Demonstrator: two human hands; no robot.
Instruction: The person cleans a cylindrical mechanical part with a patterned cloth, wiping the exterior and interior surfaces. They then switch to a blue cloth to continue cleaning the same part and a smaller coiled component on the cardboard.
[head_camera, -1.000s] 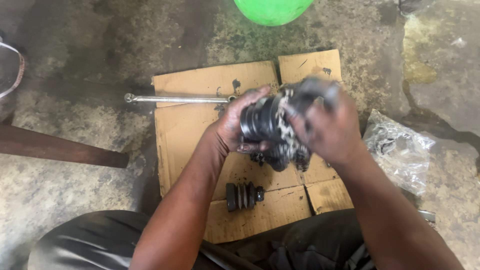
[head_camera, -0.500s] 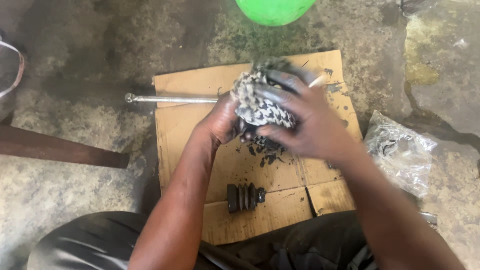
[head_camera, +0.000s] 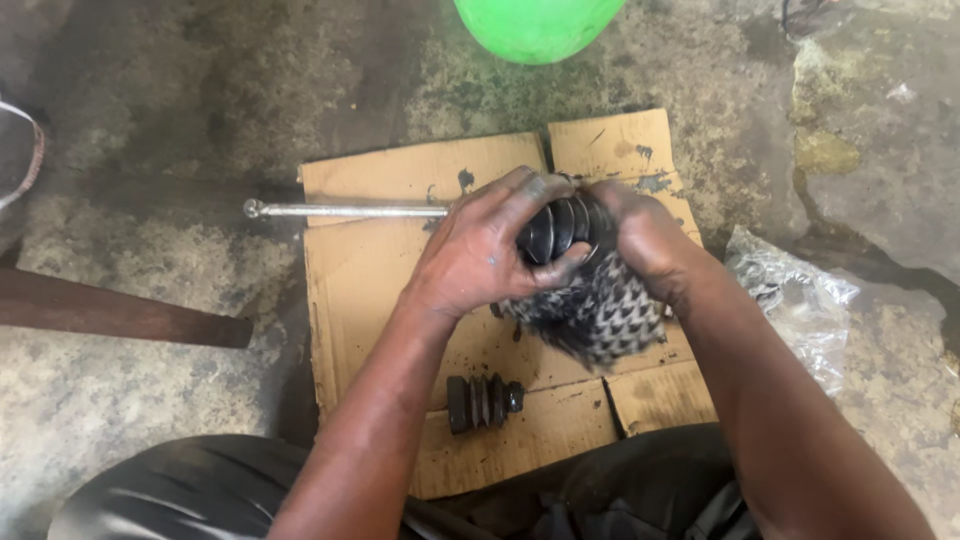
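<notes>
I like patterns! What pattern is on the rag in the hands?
The rag has a black-and-white zigzag pattern, seen in the head view.

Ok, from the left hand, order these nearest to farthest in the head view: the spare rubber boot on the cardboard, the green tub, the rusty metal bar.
From the left hand:
1. Spare rubber boot, just below on the cardboard.
2. Green tub, up at the top edge.
3. Rusty metal bar, far left on the floor.
</notes>
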